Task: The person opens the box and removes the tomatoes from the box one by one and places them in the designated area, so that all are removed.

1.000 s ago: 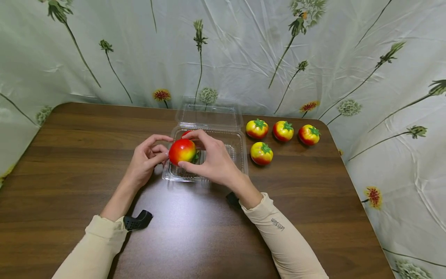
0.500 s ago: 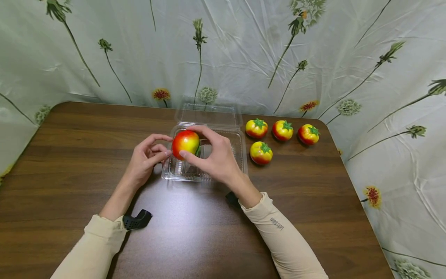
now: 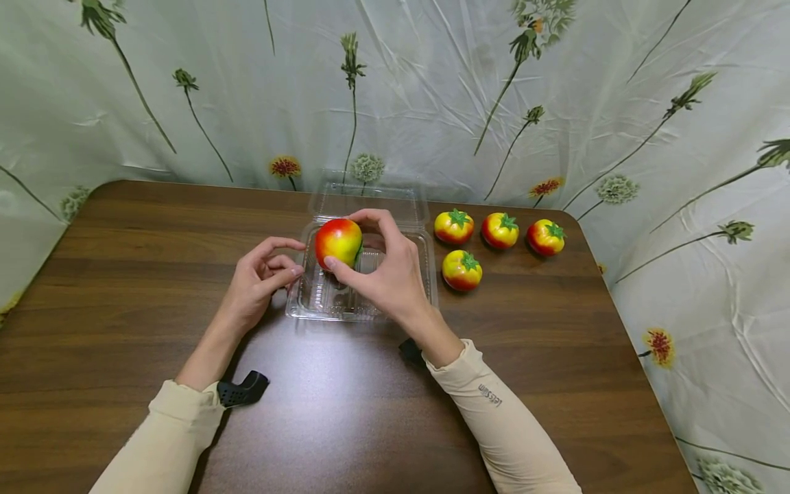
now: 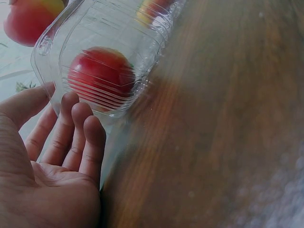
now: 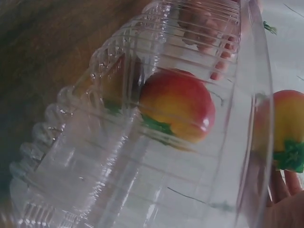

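Note:
My right hand (image 3: pixel 395 274) grips a red-and-yellow tomato-shaped toy fruit (image 3: pixel 338 241) between thumb and fingers, over the back left of a clear plastic container (image 3: pixel 333 315). Its green leafy top faces right, toward the palm; the right wrist view shows the held fruit (image 5: pixel 290 126) above the container's rim. A second such fruit (image 4: pixel 102 78) lies inside the container, hidden from the head view behind the held one. My left hand (image 3: pixel 253 285) stays at the container's left side, its thumb on the rim (image 4: pixel 45 45) and its fingers under it along the ribbed wall.
Several more toy fruits (image 3: pixel 462 270) stand on the brown wooden table (image 3: pixel 531 357) right of the container, green tops up. The container's clear lid (image 3: pixel 370 202) is folded back toward a flower-printed curtain (image 3: pixel 420 103) behind the table.
My right hand has carried the held fruit back and a little right, away from the left fingertips and over the container's back left. The left hand and container have stayed in place.

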### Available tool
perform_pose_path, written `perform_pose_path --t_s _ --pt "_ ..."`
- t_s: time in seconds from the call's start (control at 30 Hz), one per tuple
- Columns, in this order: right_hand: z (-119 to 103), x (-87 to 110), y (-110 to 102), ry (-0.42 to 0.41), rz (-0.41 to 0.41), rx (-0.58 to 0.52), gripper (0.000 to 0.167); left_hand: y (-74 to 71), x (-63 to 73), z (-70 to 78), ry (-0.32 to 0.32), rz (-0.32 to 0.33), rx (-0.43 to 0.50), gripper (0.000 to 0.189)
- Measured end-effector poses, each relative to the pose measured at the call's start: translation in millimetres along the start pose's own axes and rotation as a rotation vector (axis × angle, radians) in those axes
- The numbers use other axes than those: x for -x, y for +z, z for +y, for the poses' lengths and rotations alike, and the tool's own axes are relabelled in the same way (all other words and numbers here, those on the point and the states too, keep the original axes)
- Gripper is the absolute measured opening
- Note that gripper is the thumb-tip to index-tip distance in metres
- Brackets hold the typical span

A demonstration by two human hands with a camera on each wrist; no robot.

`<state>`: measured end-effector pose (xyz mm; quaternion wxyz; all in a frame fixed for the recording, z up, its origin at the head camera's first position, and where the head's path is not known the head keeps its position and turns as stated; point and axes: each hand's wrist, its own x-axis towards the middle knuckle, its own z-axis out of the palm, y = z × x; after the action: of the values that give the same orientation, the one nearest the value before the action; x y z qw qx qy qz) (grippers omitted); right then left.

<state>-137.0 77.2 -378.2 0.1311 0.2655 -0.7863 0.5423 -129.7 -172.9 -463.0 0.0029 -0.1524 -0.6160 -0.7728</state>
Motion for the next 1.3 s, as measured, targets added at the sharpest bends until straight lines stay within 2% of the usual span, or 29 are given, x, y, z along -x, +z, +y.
perform_pose_path --t_s 0.37,0.57,0.83,1.3 --pt "3.6 -0.6 0.1 -0.066 0.003 0.041 0.056 0.8 -0.5 0.5 -0.009 0.002 0.006 0.034" --pt "4.9 -0.9 -0.1 -0.073 0.003 0.068 0.056 0.7 -1.1 0.8 -0.01 0.004 0.004 0.033" --pt "4.3 -1.1 -1.6 -0.038 0.012 0.107 0.056 0.1 -1.1 1.1 -0.015 0.015 -0.013 0.033" --pt "5.7 -4.1 -8.2 -0.1 -0.002 0.154 0.05 1.0 -0.1 1.3 -0.027 0.025 -0.034 0.032"
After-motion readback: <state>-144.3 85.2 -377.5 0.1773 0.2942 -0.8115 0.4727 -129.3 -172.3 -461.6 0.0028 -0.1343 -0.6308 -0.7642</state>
